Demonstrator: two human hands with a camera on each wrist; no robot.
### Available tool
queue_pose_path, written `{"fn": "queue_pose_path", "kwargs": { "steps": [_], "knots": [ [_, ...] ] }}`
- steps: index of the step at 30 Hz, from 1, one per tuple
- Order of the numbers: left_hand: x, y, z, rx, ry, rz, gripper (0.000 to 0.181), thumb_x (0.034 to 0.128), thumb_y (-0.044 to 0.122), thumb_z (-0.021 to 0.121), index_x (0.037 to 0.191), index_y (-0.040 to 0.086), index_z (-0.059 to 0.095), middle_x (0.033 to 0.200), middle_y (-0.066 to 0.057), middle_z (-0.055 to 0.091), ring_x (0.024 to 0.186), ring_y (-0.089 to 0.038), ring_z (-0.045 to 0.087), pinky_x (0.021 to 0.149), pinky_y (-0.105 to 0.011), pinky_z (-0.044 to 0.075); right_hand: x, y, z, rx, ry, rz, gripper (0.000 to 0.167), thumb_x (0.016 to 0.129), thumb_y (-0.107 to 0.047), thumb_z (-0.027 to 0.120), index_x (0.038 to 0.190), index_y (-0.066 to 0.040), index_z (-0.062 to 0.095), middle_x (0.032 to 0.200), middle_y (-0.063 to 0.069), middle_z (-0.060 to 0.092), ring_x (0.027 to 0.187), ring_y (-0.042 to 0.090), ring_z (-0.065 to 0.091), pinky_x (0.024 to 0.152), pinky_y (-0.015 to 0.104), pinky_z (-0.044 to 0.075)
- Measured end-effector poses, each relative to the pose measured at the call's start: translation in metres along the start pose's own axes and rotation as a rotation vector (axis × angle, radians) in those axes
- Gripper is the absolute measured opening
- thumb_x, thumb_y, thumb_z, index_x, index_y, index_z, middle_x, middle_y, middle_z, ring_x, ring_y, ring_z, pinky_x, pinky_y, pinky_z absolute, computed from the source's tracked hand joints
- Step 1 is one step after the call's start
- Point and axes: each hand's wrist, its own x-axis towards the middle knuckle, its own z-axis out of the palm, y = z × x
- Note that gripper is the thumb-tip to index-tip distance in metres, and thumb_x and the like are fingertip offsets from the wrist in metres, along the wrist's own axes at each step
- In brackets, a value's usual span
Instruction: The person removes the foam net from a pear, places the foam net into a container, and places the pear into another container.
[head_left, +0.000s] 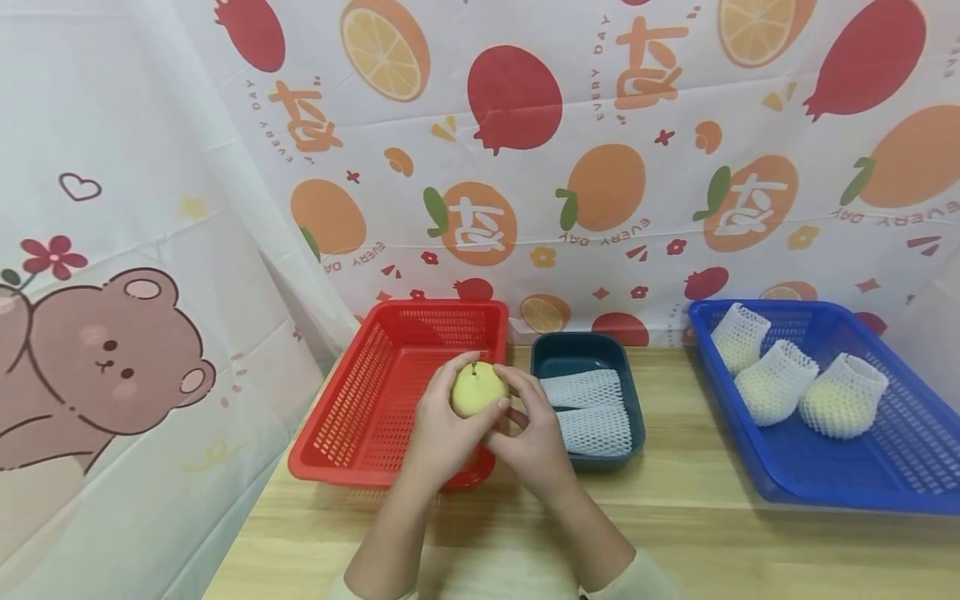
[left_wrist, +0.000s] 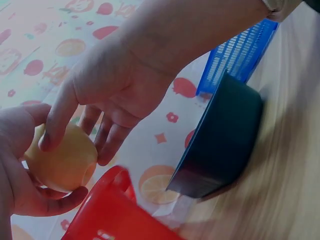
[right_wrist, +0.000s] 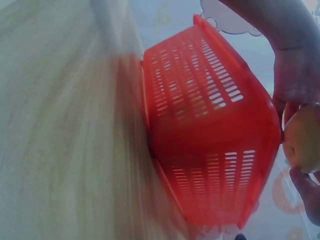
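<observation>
A yellow pear (head_left: 477, 390) with a short dark stem is held up between both hands, over the right side of the red basket (head_left: 405, 333). My left hand (head_left: 437, 433) grips it from the left, with fingers curved round its side. From the right, my right hand (head_left: 534, 437) holds it with thumb and fingers. In the left wrist view the pear (left_wrist: 62, 159) is bare, with fingers on both sides. The right wrist view shows only part of the pear (right_wrist: 305, 140) at its right edge. The hands hide some of its lower surface.
Right of the hands, a dark teal tray (head_left: 585, 342) holds white foam net sleeves (head_left: 596, 429) lying flat. A blue basket (head_left: 795, 487) farther right contains three pale fruits in foam nets (head_left: 776, 383). A printed cloth (head_left: 540, 192) hangs behind the wooden table (head_left: 675, 550).
</observation>
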Motion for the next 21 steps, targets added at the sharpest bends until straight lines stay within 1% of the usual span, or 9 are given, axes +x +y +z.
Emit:
{"fn": "queue_pose_path", "kwargs": {
  "steps": [3,5,7,9,13,15,17,19,21],
  "knots": [
    [0.003,-0.002,-0.009,0.018,0.029,-0.014,0.063,0.0795,0.031,0.082,0.134,0.034,0.051,0.130,0.005,0.054,0.108,-0.023,0.055,0.080,-0.041,0.058,0.000,0.001,0.005,-0.006,-0.015,0.037,0.073,0.080,-0.016,0.082,0.142,-0.032,0.047,0.141,-0.008,0.046,0.124,0.020,0.052,0.094,0.041,0.053],
    [0.005,-0.004,-0.017,0.039,0.050,-0.026,0.063,0.0799,0.032,0.082,0.134,0.033,0.051,0.129,0.004,0.054,0.106,-0.023,0.056,0.079,-0.041,0.058,-0.001,0.003,0.007,-0.014,-0.037,0.051,0.073,0.081,-0.016,0.082,0.142,-0.034,0.046,0.141,-0.006,0.048,0.124,0.020,0.054,0.096,0.043,0.052],
    [0.008,-0.006,-0.025,0.062,0.062,-0.040,0.063,0.0799,0.033,0.082,0.135,0.033,0.051,0.129,0.004,0.054,0.104,-0.024,0.057,0.079,-0.041,0.058,-0.001,0.005,0.008,-0.042,-0.069,0.063,0.071,0.081,-0.016,0.081,0.141,-0.036,0.046,0.140,-0.004,0.050,0.124,0.019,0.055,0.096,0.042,0.052],
    [0.010,-0.010,-0.033,0.072,0.059,-0.058,0.063,0.0799,0.034,0.082,0.135,0.033,0.051,0.128,0.002,0.055,0.102,-0.025,0.058,0.079,-0.041,0.058,-0.002,0.008,0.008,-0.088,-0.114,0.054,0.067,0.083,-0.015,0.079,0.140,-0.033,0.048,0.139,-0.002,0.051,0.125,0.018,0.054,0.096,0.042,0.052],
    [0.014,-0.018,-0.049,0.108,0.031,-0.108,0.065,0.0794,0.038,0.082,0.136,0.030,0.050,0.127,-0.001,0.056,0.099,-0.028,0.059,0.077,-0.039,0.058,-0.005,0.012,0.009,-0.242,-0.220,0.016,0.057,0.086,-0.022,0.076,0.138,-0.026,0.053,0.136,-0.005,0.054,0.125,0.016,0.053,0.097,0.042,0.052],
    [0.015,-0.023,-0.055,0.132,0.019,-0.135,0.067,0.0786,0.042,0.082,0.136,0.029,0.050,0.126,-0.003,0.056,0.099,-0.029,0.059,0.077,-0.038,0.058,-0.006,0.013,0.010,-0.328,-0.273,-0.021,0.053,0.087,-0.025,0.075,0.136,-0.022,0.056,0.136,-0.005,0.055,0.126,0.017,0.052,0.099,0.043,0.051],
    [0.016,-0.027,-0.062,0.166,0.009,-0.153,0.069,0.0783,0.046,0.081,0.137,0.028,0.049,0.126,-0.004,0.057,0.099,-0.029,0.059,0.076,-0.037,0.058,-0.007,0.015,0.010,-0.413,-0.316,-0.061,0.050,0.088,-0.030,0.074,0.134,-0.022,0.058,0.137,-0.003,0.056,0.129,0.017,0.050,0.103,0.045,0.048],
    [0.017,-0.030,-0.067,0.202,-0.005,-0.167,0.070,0.0782,0.048,0.080,0.138,0.028,0.049,0.126,-0.005,0.057,0.098,-0.029,0.060,0.075,-0.036,0.058,-0.008,0.016,0.011,-0.469,-0.348,-0.088,0.048,0.089,-0.033,0.073,0.133,-0.021,0.060,0.138,-0.001,0.055,0.133,0.019,0.047,0.106,0.047,0.045],
    [0.018,-0.033,-0.072,0.233,-0.021,-0.179,0.071,0.0785,0.049,0.079,0.139,0.028,0.048,0.125,-0.005,0.057,0.097,-0.028,0.060,0.076,-0.036,0.057,-0.009,0.017,0.011,-0.503,-0.365,-0.104,0.045,0.089,-0.035,0.072,0.131,-0.021,0.061,0.140,-0.001,0.055,0.136,0.020,0.044,0.109,0.049,0.041]
  ]
}}
